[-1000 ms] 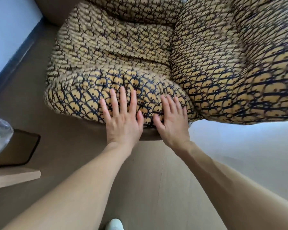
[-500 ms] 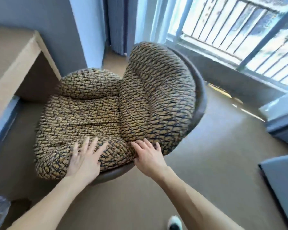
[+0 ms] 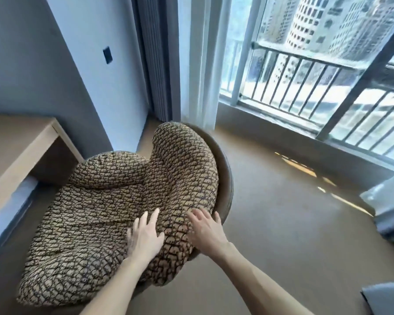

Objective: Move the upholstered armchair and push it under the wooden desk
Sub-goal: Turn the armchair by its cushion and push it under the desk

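- left hand (image 3: 145, 238) flat, fingers spread, pressing on armchair (image 3: 114, 214) cushion; gripping nothing.
- right hand (image 3: 206, 228) open on cushion edge, near dark shell rim.
- armchair beside tabletop (image 3: 14, 146), base hidden.

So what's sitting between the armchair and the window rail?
Nothing: in the head view the stretch from the armchair to the window is bare floor with sunlight streaks. Both hands, left and right, rest on the cushion.
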A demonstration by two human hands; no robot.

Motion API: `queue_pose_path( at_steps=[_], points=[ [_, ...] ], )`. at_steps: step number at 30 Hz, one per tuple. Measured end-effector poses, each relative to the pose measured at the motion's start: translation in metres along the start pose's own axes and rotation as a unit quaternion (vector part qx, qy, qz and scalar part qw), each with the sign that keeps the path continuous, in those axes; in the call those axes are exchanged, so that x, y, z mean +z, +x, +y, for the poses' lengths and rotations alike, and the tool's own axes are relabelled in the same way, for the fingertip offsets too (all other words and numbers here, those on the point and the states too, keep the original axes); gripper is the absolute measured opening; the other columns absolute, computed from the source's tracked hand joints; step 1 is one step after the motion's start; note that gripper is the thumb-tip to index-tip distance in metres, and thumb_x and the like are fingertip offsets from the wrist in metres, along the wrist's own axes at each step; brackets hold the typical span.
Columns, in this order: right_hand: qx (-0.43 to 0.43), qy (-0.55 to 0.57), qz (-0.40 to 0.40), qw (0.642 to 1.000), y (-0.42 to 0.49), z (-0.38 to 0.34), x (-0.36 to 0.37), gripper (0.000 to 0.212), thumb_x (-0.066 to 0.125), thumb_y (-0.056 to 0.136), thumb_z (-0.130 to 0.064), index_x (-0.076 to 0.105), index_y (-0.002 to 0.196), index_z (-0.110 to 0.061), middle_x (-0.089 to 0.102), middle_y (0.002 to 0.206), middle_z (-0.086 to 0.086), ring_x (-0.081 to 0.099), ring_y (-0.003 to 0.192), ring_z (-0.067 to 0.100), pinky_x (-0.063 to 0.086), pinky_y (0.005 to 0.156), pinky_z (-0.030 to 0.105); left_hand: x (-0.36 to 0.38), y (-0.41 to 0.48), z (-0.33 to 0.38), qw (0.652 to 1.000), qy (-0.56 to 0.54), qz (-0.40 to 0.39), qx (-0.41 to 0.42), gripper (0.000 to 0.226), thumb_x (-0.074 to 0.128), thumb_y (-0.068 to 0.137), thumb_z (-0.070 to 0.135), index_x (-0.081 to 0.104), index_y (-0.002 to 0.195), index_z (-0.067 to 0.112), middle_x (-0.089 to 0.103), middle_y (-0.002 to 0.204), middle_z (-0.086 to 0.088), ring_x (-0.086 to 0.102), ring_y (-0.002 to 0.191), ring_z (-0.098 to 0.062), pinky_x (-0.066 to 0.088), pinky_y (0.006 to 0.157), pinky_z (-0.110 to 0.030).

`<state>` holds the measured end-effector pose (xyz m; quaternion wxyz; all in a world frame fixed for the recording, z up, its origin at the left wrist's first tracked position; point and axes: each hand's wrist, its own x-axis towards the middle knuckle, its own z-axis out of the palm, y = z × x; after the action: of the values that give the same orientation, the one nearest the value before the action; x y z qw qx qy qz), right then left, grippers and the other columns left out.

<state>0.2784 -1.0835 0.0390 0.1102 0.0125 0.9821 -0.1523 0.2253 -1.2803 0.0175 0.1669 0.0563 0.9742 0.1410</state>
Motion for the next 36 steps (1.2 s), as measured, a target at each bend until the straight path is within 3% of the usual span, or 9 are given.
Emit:
queue_pose_path(
  at_steps=[8,13,19,21,24,29,32,36],
  points=[
    [-0.031,-0.035,-0.015,0.999,0.070,0.106,-0.062,0.060,0.050,0.096,-0.042,0.035,0.153,-0.033,0.035,0.162,-0.009,0.020,0.156,0.015,0.021,0.123,0.052,0.020,0.073,0.115,0.998,-0.046,-0.006,-0.051,0.082,0.060,0.094,0.050,0.018,0.163,0.038,0.026,0.170,-0.003,0.028,0.154,-0.026,0.026,0.124,-0.052],
    [-0.046,-0.045,-0.045,0.997,0.129,0.158,-0.074,0.060,0.050,0.095,-0.041,0.034,0.152,-0.034,0.035,0.162,-0.008,0.019,0.156,0.018,0.018,0.123,0.058,0.041,0.147,0.162,0.995,-0.065,-0.011,-0.076,0.076,0.053,0.097,0.052,0.017,0.162,0.040,0.026,0.170,-0.005,0.029,0.154,-0.027,0.025,0.124,-0.053],
    [-0.052,-0.087,-0.098,0.990,0.220,0.216,-0.085,0.063,0.047,0.097,-0.040,0.028,0.157,-0.031,0.026,0.167,0.005,0.018,0.156,0.032,0.011,0.125,0.060,0.072,0.264,0.225,0.975,-0.140,0.013,-0.171,0.078,0.023,0.099,0.070,0.005,0.165,0.034,0.021,0.171,-0.015,0.025,0.156,-0.036,0.016,0.126,-0.060],
    [-0.090,-0.105,-0.119,0.983,0.249,0.231,-0.089,0.064,0.049,0.097,-0.037,0.027,0.157,-0.031,0.024,0.168,0.002,0.016,0.157,0.030,0.012,0.125,0.060,0.082,0.289,0.244,0.968,-0.136,0.008,-0.211,0.085,0.018,0.097,0.074,-0.005,0.165,0.029,0.016,0.172,-0.018,0.015,0.159,-0.039,0.008,0.124,-0.065],
    [-0.157,-0.126,-0.125,0.972,0.293,0.240,-0.100,0.064,0.050,0.096,-0.029,0.028,0.156,-0.030,0.023,0.168,-0.002,0.011,0.159,0.024,0.015,0.125,0.058,0.089,0.305,0.255,0.962,-0.113,0.032,-0.248,0.092,0.009,0.093,0.077,-0.019,0.162,0.024,0.014,0.172,-0.018,0.016,0.159,-0.037,0.014,0.124,-0.065],
    [-0.268,-0.142,-0.115,0.946,0.367,0.230,-0.106,0.062,0.049,0.098,-0.027,0.031,0.157,-0.028,0.019,0.171,-0.002,0.007,0.160,0.022,0.017,0.126,0.055,0.094,0.312,0.257,0.953,-0.125,0.052,-0.269,0.096,-0.007,0.086,0.086,-0.026,0.160,0.027,0.001,0.173,-0.013,0.009,0.161,-0.034,0.005,0.127,-0.064],
    [-0.349,-0.168,-0.111,0.915,0.405,0.225,-0.102,0.064,0.053,0.097,-0.029,0.033,0.157,-0.031,0.019,0.171,-0.003,0.006,0.161,0.020,0.012,0.128,0.055,0.088,0.318,0.260,0.944,-0.136,0.053,-0.296,0.095,-0.020,0.078,0.085,-0.025,0.159,0.033,-0.002,0.173,-0.008,0.003,0.161,-0.030,-0.005,0.126,-0.060],
    [-0.453,-0.214,-0.136,0.854,0.450,0.234,-0.099,0.062,0.044,0.100,-0.043,0.026,0.159,-0.037,0.012,0.173,-0.006,0.000,0.161,0.018,0.002,0.129,0.055,0.081,0.320,0.271,0.923,-0.148,0.060,-0.349,0.077,-0.012,0.087,0.075,-0.023,0.154,0.038,0.003,0.174,-0.004,0.003,0.161,-0.024,-0.011,0.127,-0.053]
  ],
)
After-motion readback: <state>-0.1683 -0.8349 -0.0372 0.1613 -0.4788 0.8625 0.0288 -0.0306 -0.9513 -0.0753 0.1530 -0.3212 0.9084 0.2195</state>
